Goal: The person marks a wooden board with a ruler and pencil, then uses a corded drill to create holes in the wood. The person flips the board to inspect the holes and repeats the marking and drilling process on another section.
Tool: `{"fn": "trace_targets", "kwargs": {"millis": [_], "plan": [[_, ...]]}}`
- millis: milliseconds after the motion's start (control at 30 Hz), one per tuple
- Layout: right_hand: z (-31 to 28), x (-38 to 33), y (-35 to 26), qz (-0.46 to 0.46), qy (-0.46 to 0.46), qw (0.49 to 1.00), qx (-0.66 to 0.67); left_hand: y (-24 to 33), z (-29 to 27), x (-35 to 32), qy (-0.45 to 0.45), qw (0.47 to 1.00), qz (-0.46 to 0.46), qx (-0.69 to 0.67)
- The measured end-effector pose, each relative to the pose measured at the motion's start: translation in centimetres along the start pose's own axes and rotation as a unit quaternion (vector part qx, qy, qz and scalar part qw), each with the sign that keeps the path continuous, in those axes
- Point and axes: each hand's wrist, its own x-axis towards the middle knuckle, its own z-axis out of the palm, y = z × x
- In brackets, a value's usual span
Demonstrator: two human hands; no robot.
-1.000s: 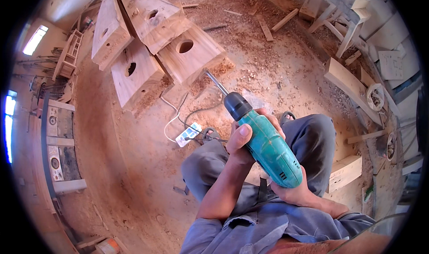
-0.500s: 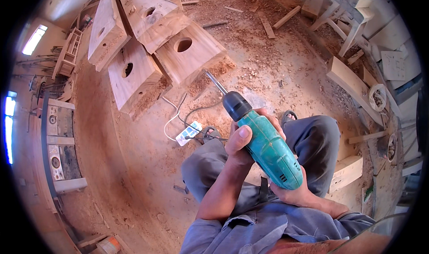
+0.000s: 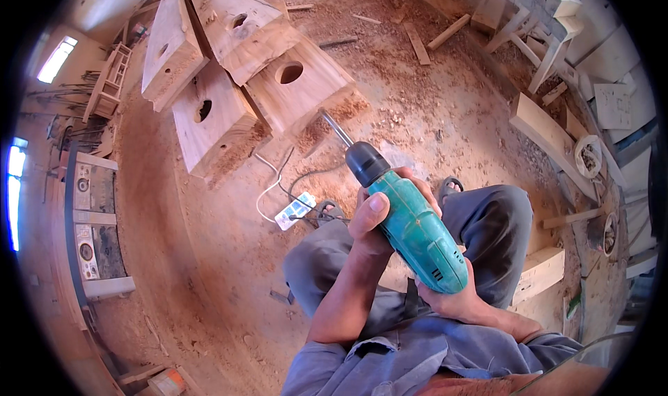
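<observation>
Both my hands hold a green power drill (image 3: pixel 421 232) with a black chuck. My left hand (image 3: pixel 372 218) wraps round its front part, thumb on top. At the rear my right hand (image 3: pixel 449 295) grips it, its fingers mostly hidden under the body. The long drill bit (image 3: pixel 337 128) points up and left, its tip at the near end of a thick wooden block (image 3: pixel 316 76) with a round hole in its top face. Whether the tip is inside the wood I cannot tell. Beside this block lies another holed wooden block (image 3: pixel 209 128).
Two more holed blocks, one a wooden block (image 3: pixel 170 55) at the left, lie behind. A white power strip (image 3: pixel 295 211) with cables sits on the dusty floor near my foot. Timber beams (image 3: pixel 550 142) and a wooden trestle (image 3: pixel 546 41) stand at the right. Shavings cover the floor.
The view has shifted slightly, so the blocks appear a little further right. The drill's rear has moved slightly left; both hands keep their hold.
</observation>
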Motion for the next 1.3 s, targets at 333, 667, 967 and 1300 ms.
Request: {"fn": "trace_targets", "kwargs": {"millis": [333,667,967,1300], "plan": [[0.4,0.3,0.9,0.001,0.007,1.0,-0.007,0.1,-0.4,0.2,-0.005,1.0,0.0,-0.01],[1.2,1.2,-1.1,-0.083,0.043,0.994,-0.052,0.6,-0.2,0.4,0.037,0.999,-0.012,-0.011],[1.6,1.3,-0.4,-0.08,0.056,0.994,-0.045,1.0,-0.8,0.6,0.04,0.999,-0.03,0.02],[1.7,1.6,0.9,-0.073,0.048,0.995,-0.044,1.1,-0.5,1.0,0.062,0.996,-0.021,0.061]]}}
